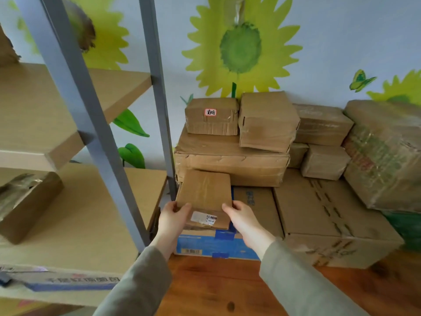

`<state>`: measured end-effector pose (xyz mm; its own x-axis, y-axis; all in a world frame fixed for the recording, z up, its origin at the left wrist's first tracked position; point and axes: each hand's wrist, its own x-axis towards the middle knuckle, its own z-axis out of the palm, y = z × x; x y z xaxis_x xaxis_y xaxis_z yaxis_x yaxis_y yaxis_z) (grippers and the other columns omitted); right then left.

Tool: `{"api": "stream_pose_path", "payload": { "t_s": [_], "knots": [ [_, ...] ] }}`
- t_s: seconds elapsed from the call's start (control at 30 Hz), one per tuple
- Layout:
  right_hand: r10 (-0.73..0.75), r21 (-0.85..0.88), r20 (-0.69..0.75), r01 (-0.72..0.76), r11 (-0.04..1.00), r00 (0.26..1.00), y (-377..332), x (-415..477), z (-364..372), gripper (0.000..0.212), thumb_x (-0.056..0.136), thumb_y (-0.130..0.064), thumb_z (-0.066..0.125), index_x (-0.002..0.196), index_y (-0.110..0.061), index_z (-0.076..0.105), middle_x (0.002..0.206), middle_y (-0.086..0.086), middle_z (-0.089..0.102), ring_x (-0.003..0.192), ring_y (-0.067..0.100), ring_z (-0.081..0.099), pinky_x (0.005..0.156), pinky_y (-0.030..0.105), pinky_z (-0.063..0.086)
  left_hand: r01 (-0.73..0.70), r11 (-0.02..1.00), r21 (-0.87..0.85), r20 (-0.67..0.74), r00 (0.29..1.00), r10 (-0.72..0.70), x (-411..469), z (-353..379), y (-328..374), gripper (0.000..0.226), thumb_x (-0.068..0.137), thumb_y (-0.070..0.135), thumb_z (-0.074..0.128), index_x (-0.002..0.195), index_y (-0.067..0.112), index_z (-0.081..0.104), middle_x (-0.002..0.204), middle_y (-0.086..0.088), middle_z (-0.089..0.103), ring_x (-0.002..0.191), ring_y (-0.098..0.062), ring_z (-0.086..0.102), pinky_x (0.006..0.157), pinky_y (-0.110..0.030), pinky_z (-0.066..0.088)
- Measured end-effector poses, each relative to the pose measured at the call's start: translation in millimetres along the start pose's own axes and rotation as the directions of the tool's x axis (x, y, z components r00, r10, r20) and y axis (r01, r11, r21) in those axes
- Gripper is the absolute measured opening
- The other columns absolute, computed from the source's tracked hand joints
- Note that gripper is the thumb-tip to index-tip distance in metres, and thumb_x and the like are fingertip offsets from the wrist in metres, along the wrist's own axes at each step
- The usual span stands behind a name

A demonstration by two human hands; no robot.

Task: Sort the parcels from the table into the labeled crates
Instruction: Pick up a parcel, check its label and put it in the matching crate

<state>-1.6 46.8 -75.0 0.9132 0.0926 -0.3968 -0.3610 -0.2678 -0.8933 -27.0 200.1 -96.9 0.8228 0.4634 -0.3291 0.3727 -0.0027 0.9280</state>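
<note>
My left hand [173, 216] and right hand [241, 216] clasp the small taped cardboard parcel [205, 192] by its near corners, thumbs on top. It lies over the blue-printed carton [205, 244] near the wooden table's [216, 286] left edge.

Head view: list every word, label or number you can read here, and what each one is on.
No text reads clearly enough to quote.
Red-bordered sticker on a small box: two handwritten characters, unclear.
White label on the held parcel: print too small.
Barcode on the blue carton: digits unreadable.
Printed row on the shelf carton: blurred.
</note>
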Motion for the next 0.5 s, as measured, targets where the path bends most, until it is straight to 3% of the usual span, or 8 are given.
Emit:
{"api": "stream_pose_path", "payload": {
  "t_s": [0.07,0.13,0.3,0.4,0.5],
  "knots": [
    [-0.003,0.010,-0.022,0.003,1.000,1.000,-4,-7,-9,0.023,0.098,-0.026,0.048,0.119,-0.019,0.054,0.121,0.006,0.060,0.106,0.022,0.057,0.093,0.036,0.044,-0.001,0.998,-0.063,0.014,1.000,0.002,-6,4,7,0.032,0.088,0.025,0.063,0.113,0.010,0.053,0.104,-0.010,0.064,0.096,-0.028,0.062,0.088,-0.043,0.051],
    [-0.022,0.034,-0.038,0.023,0.999,0.999,-6,-15,-22,0.029,0.098,-0.025,0.049,0.125,-0.017,0.053,0.117,0.000,0.059,0.099,0.014,0.053,0.088,0.027,0.040,-0.004,0.993,-0.121,0.032,0.999,0.008,-12,11,13,0.032,0.085,0.025,0.066,0.110,0.014,0.049,0.104,-0.009,0.063,0.099,-0.028,0.061,0.092,-0.045,0.049],
    [-0.046,0.076,-0.123,0.056,0.996,0.991,-12,-36,-67,0.037,0.096,-0.024,0.053,0.131,-0.013,0.049,0.113,-0.003,0.055,0.103,0.012,0.047,0.095,0.027,0.037,-0.012,0.968,-0.250,0.112,0.993,0.041,-38,40,31,0.036,0.086,0.029,0.065,0.115,0.011,0.053,0.103,-0.009,0.064,0.097,-0.024,0.061,0.086,-0.036,0.047],
    [-0.084,0.130,-0.160,0.105,0.986,0.984,-15,-50,-94,0.026,0.095,-0.020,0.055,0.120,-0.016,0.056,0.110,0.000,0.063,0.105,0.016,0.057,0.095,0.028,0.042,0.014,0.951,-0.308,0.176,0.983,0.043,-52,56,44,0.031,0.087,0.035,0.063,0.109,0.015,0.054,0.105,-0.006,0.063,0.097,-0.022,0.060,0.092,-0.039,0.048],
    [-0.103,0.148,-0.217,0.137,0.979,0.971,-19,-62,-117,0.006,0.093,-0.017,0.056,0.091,-0.021,0.060,0.097,-0.003,0.065,0.100,0.018,0.060,0.098,0.034,0.045,0.036,0.935,-0.354,0.226,0.973,0.048,-67,68,60,0.014,0.093,0.036,0.055,0.091,0.022,0.054,0.101,-0.003,0.061,0.099,-0.021,0.058,0.094,-0.041,0.045]
  ]
}}
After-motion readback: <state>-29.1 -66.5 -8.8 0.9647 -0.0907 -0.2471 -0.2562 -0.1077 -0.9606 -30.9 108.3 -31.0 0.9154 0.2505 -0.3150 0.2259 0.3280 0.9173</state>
